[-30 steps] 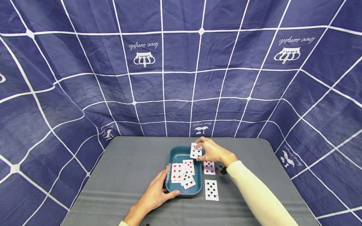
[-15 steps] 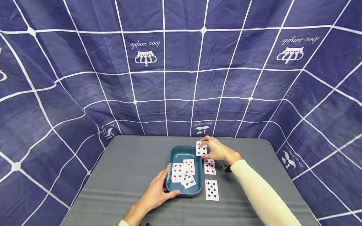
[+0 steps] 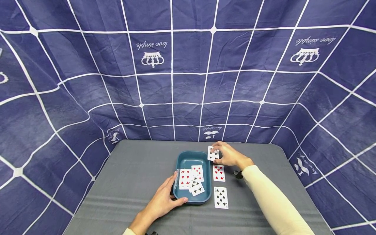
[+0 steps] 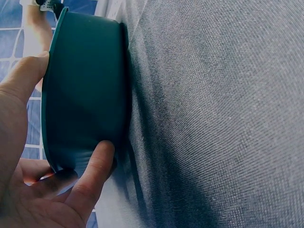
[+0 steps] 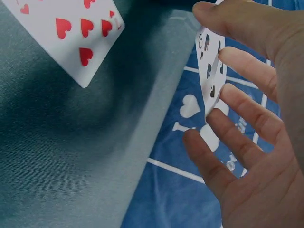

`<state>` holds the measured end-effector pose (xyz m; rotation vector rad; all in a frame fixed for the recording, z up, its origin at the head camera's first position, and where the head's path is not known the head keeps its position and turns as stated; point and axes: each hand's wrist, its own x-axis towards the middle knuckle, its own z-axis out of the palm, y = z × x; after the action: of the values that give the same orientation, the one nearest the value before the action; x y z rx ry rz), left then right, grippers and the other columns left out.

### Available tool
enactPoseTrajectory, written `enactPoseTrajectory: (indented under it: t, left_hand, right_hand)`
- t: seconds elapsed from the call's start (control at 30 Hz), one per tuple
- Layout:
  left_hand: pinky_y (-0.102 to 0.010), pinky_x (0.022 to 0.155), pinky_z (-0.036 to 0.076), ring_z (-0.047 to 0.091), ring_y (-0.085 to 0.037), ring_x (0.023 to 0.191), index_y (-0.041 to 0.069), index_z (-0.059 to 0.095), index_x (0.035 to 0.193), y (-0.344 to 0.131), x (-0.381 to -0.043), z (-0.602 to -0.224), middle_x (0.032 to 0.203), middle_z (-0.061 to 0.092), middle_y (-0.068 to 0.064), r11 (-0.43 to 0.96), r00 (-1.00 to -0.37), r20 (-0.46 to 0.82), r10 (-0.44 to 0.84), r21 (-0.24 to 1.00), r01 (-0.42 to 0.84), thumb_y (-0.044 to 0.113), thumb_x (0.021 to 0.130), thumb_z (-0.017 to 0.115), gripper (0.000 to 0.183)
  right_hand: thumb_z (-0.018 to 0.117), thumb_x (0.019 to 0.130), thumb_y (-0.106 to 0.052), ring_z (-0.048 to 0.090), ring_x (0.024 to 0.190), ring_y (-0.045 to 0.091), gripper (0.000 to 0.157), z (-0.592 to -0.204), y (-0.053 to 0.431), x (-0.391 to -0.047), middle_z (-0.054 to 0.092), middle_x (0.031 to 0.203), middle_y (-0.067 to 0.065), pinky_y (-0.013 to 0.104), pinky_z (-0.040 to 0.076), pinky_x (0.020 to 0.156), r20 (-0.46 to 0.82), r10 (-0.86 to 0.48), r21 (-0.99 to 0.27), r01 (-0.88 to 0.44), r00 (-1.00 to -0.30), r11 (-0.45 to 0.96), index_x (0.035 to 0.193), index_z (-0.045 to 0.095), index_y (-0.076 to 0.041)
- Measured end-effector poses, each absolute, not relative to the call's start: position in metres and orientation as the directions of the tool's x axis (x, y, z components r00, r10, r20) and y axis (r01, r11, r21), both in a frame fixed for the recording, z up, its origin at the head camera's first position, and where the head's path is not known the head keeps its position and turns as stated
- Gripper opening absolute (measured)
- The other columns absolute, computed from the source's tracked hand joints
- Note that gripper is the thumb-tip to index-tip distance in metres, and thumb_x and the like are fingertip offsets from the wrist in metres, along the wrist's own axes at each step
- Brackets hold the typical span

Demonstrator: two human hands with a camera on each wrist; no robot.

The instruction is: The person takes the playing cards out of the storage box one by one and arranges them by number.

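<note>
My right hand (image 3: 230, 155) pinches a six of spades playing card (image 3: 212, 153) between thumb and fingers, beyond the far right corner of a teal plastic tray (image 3: 192, 153). In the right wrist view the card (image 5: 207, 71) is tilted and slightly bowed, its face showing. With my left hand (image 3: 161, 199) I hold the tray's near left corner; the left wrist view shows the thumb (image 4: 31, 71) at the rim and a fingertip against the outer wall (image 4: 90, 76). Inside the tray lie overlapping face-up cards: hearts (image 3: 184, 178), diamonds (image 3: 198, 172) and clubs (image 3: 197, 187).
On the grey-covered table (image 3: 132, 173), right of the tray, lie a hearts card (image 3: 218, 173) and, nearer, a spades card (image 3: 221, 198), both face up. A dark blue cloth (image 3: 188, 88) with white lines hangs behind and on both sides.
My right hand has carried the six of spades from over the tray's far right part rightward to beyond its corner. The left hand and the tray stay put.
</note>
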<state>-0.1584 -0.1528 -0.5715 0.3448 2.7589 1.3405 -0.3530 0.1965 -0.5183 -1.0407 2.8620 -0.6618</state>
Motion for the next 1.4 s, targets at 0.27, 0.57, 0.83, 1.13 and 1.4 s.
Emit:
enactPoseTrajectory:
  t: [0.27,0.57,0.83,1.13,1.4]
  left_hand:
    - [-0.019,0.090,0.069,0.068,-0.036,0.142,0.003,0.031,0.184,-0.154,-0.158,-0.571,0.181,0.046,-0.024,0.581,-0.970,0.051,0.237,0.793,0.184,0.045,0.092,0.102,0.124]
    - [-0.019,0.091,0.069,0.069,-0.036,0.142,0.005,0.032,0.184,-0.153,-0.158,-0.570,0.182,0.045,-0.023,0.584,-0.971,0.049,0.236,0.791,0.182,0.044,0.093,0.102,0.122]
    - [-0.020,0.091,0.070,0.069,-0.036,0.143,0.004,0.031,0.184,-0.153,-0.158,-0.570,0.181,0.045,-0.024,0.579,-0.969,0.052,0.242,0.793,0.187,0.044,0.093,0.102,0.122]
    - [-0.020,0.091,0.069,0.067,-0.036,0.144,0.003,0.030,0.184,-0.154,-0.159,-0.571,0.181,0.046,-0.024,0.579,-0.969,0.046,0.241,0.795,0.182,0.044,0.093,0.101,0.122]
    - [-0.020,0.091,0.070,0.067,-0.037,0.144,0.003,0.030,0.184,-0.155,-0.159,-0.571,0.180,0.046,-0.025,0.573,-0.970,0.046,0.240,0.799,0.180,0.045,0.094,0.101,0.122]
  right_hand:
    - [0.095,0.095,-0.019,0.063,0.148,0.049,0.041,-0.528,0.204,-0.362,0.069,0.156,0.021,0.069,0.050,0.129,0.117,-0.582,-0.418,-0.572,-0.804,0.706,0.132,0.082,-0.007]
    - [0.096,0.094,-0.016,0.061,0.146,0.054,0.038,-0.534,0.209,-0.367,0.069,0.156,0.024,0.070,0.049,0.129,0.116,-0.588,-0.414,-0.577,-0.801,0.704,0.129,0.083,-0.007]
    - [0.093,0.096,-0.029,0.063,0.137,0.049,0.040,-0.608,0.238,-0.416,0.070,0.155,0.021,0.054,0.055,0.122,0.197,-0.632,-0.427,-0.646,-0.750,0.633,0.132,0.082,-0.015]
    - [0.095,0.094,-0.027,0.059,0.146,0.045,0.046,-0.633,0.241,-0.429,0.066,0.165,0.017,0.053,0.052,0.128,0.124,-0.629,-0.418,-0.615,-0.767,0.668,0.137,0.081,-0.020]
    - [0.097,0.092,-0.027,0.060,0.149,0.048,0.048,-0.644,0.241,-0.443,0.066,0.166,0.017,0.064,0.052,0.126,0.072,-0.622,-0.409,-0.592,-0.780,0.694,0.137,0.082,-0.025]
